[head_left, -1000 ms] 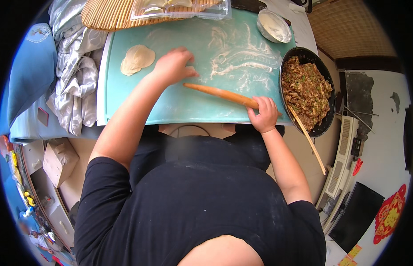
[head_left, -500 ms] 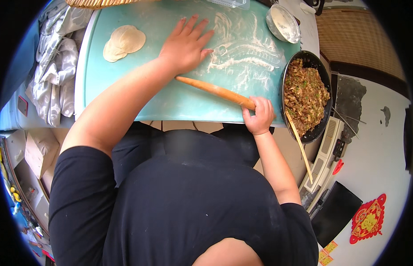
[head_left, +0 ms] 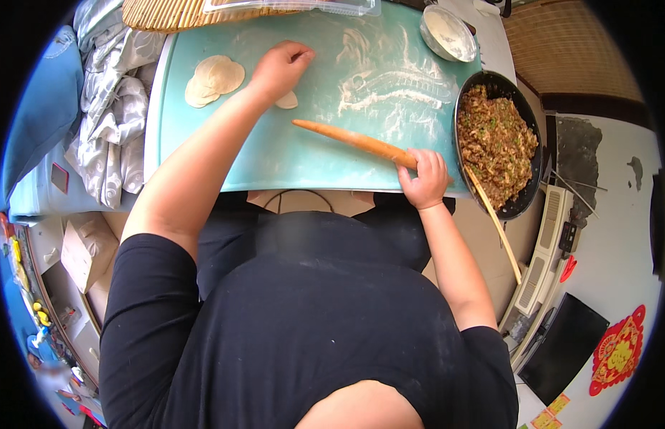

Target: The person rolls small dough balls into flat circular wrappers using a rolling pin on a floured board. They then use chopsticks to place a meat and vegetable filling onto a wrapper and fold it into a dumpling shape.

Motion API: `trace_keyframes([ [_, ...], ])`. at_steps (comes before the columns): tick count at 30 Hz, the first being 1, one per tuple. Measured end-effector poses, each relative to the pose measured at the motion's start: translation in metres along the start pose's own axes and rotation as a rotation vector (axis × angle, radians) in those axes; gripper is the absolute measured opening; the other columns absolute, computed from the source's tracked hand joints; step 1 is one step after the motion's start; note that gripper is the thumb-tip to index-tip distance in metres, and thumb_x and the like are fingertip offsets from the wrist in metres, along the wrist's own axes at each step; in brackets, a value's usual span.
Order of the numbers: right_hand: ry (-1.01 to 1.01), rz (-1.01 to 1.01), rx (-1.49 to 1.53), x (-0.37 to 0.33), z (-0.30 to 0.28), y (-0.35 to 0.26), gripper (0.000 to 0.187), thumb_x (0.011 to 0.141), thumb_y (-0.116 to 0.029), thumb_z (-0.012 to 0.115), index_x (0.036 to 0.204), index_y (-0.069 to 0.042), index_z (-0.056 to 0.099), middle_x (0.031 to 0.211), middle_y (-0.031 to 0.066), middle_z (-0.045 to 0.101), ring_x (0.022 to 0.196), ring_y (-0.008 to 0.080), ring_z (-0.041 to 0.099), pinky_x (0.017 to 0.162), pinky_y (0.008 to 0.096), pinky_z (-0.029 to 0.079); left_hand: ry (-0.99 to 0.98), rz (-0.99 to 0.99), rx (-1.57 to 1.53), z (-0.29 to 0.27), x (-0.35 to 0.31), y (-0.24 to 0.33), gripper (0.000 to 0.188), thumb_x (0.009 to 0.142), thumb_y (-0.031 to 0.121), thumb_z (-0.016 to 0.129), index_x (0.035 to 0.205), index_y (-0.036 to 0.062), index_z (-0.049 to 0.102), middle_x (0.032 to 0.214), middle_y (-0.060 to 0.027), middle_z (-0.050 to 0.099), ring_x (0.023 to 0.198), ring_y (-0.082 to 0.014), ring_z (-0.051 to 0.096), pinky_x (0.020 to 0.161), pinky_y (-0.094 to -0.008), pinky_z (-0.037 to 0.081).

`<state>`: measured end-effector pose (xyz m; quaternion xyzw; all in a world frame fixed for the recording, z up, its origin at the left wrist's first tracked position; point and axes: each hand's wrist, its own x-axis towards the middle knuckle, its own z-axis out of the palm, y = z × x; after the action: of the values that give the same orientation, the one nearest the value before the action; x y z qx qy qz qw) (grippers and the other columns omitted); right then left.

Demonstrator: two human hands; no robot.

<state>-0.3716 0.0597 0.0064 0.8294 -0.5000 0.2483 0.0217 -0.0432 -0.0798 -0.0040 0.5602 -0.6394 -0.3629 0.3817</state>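
Note:
My right hand is wrapped round the thick end of a tapered wooden rolling pin, near the front edge of the green mat. Over the mat's middle, my left hand is closed with its fingers curled in; whatever they hold, if anything, is hidden. A pale piece of dough shows partly from beneath the left wrist. Left of that hand lies an overlapping pile of several thin round dough wrappers. White flour is smeared over the mat's right half.
A black pan of minced filling stands at the right, chopsticks leaning out over its near rim. Behind it sits a bowl of flour. A woven tray and a clear plastic container line the far edge. Grey cloth lies left.
My left hand has gone from spread flat on the mat to curled closed. The dough piece by its wrist now shows. My right hand keeps its grip on the rolling pin.

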Motion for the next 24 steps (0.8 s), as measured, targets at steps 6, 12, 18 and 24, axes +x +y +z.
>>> trace_keyframes([
  [6,0.032,-0.010,0.009,-0.001,-0.001,0.000,0.042,0.064,-0.019,0.073,0.102,-0.010,0.058,0.093,0.0078,0.058,0.085,0.0292,0.055,0.073,0.0396,0.044,-0.017,-0.241,-0.051,-0.021,-0.021,0.018,0.024,0.080,0.026,0.065,0.091,0.0040,0.066,0.071,-0.0083,0.062,0.070,-0.0203,0.059,0.067,-0.0332,0.046],
  [12,0.038,0.007,0.010,-0.007,-0.003,-0.001,0.041,0.064,-0.019,0.073,0.101,-0.010,0.058,0.093,0.0077,0.058,0.086,0.0291,0.055,0.074,0.0395,0.044,-0.356,-0.133,0.607,-0.053,-0.044,0.045,0.023,0.078,0.021,0.072,0.087,0.0020,0.063,0.084,-0.0046,0.065,0.077,-0.0154,0.060,0.069,-0.0303,0.047],
  [18,0.038,0.013,0.038,0.001,-0.008,-0.007,0.039,0.064,-0.019,0.073,0.099,-0.010,0.058,0.092,0.0076,0.058,0.085,0.0290,0.055,0.073,0.0396,0.044,0.158,-0.147,-0.481,-0.030,-0.028,0.042,0.024,0.087,0.010,0.063,0.104,-0.0053,0.056,0.098,-0.0083,0.064,0.089,-0.0153,0.061,0.078,-0.0244,0.049],
  [24,0.064,0.016,0.038,-0.001,-0.009,-0.004,0.039,0.065,-0.017,0.073,0.099,-0.010,0.058,0.092,0.0074,0.058,0.085,0.0294,0.055,0.074,0.0395,0.044,0.412,-0.006,1.180,-0.058,-0.043,0.004,0.055,0.083,0.043,0.059,0.132,0.0216,0.047,0.135,-0.0157,0.044,0.124,-0.0340,0.042,0.101,-0.0523,0.031],
])
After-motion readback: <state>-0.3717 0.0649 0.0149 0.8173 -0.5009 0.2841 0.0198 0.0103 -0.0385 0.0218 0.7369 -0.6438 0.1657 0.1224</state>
